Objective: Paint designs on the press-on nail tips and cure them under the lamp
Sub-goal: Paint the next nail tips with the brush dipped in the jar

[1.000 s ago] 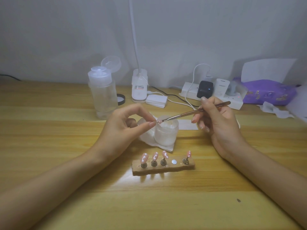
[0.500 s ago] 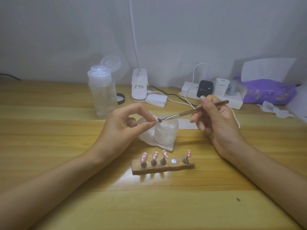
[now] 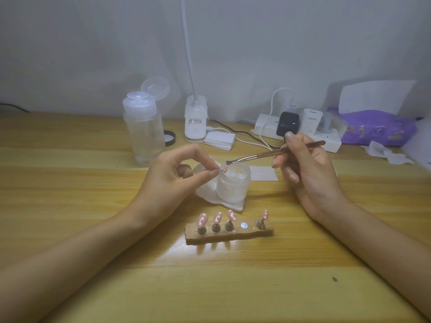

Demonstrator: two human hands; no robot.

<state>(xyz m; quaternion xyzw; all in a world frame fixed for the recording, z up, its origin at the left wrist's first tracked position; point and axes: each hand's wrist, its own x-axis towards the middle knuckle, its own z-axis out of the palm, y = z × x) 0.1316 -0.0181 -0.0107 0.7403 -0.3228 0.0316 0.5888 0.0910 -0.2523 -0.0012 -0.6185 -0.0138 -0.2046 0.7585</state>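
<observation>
On the wooden desk (image 3: 70, 229), the right hand (image 3: 310, 173) grips the brush (image 3: 268, 155), its end now off the left hand's (image 3: 177, 176) pinched tip (image 3: 223, 169) and over the jar (image 3: 233, 185), probably reloading.

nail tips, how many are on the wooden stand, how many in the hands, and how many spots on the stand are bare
nail tips on the wooden stand: 4
nail tip pinched in the left hand: 1
bare spot: 1
total nail tips: 5
</observation>
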